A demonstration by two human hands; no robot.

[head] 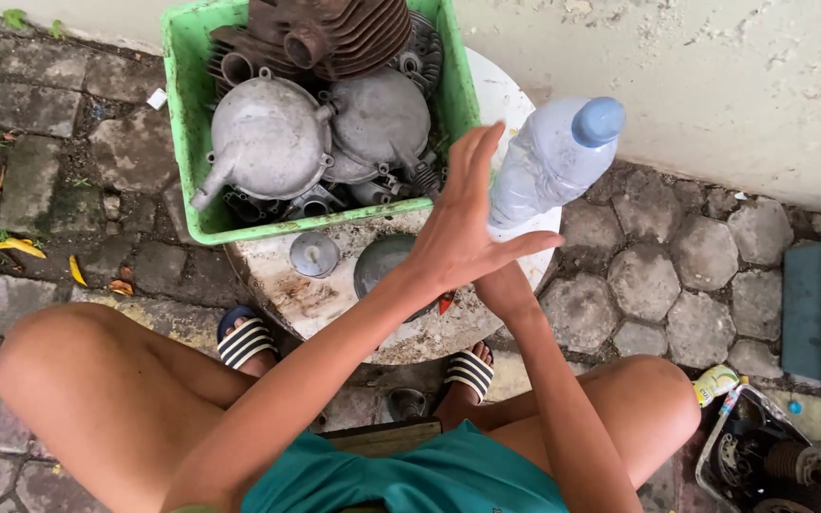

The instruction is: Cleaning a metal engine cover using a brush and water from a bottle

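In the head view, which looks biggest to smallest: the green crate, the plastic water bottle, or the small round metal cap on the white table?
1. Green crate.
2. Plastic water bottle, though it is raised nearer the camera.
3. Small round metal cap.

A green plastic crate [179, 142] holding grey metal engine covers [268, 138] sits on the far left part of a round white tabletop [334, 299]. Near it on the tabletop lie a small round metal cap [314, 255] and, to its right, a dark round dish [380, 261]. A clear plastic water bottle with a blue cap [551, 161] is right of the crate, behind the open left hand [458, 228]; a blue plastic bin [805, 309] stands far right on the paving.
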